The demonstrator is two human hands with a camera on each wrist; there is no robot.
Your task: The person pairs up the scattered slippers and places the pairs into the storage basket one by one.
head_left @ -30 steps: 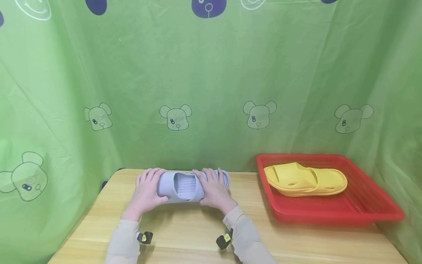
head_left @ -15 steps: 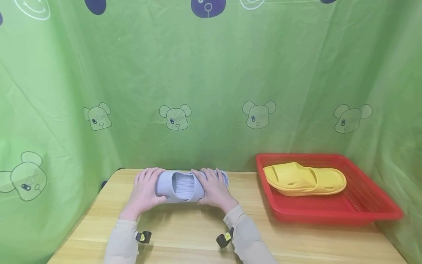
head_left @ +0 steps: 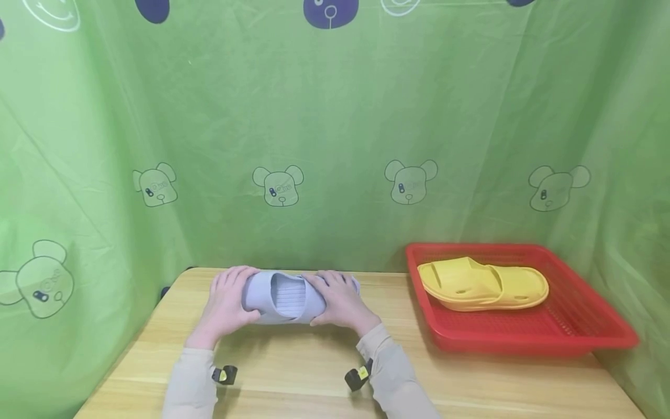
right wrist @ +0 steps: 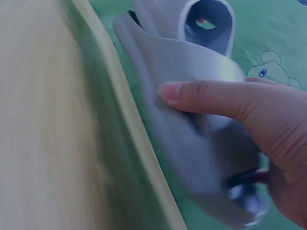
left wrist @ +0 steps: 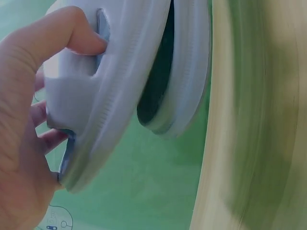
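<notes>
Two pale grey-lavender slippers are held together over the table, overlapping lengthwise in the head view. My left hand (head_left: 225, 305) grips the left end of the pair, its thumb pressed at a cutout in the side of one slipper (left wrist: 72, 103). The other slipper (left wrist: 189, 72) lies just behind that one in the left wrist view. At the right end, my right hand (head_left: 342, 305) grips a slipper (right wrist: 192, 60), thumb along its side and fingers mostly hidden behind it. Part of its mate (right wrist: 160, 19) shows beyond.
On the right of the wooden table (head_left: 293, 378) stands a red plastic basket (head_left: 523, 346). Inside it lie yellow slippers (head_left: 466, 285), toward the back left. A green printed curtain (head_left: 335, 116) hangs behind the table and along both sides.
Both hands and the grey slippers have shifted slightly to the left. The basket and the yellow slippers stay where they were.
</notes>
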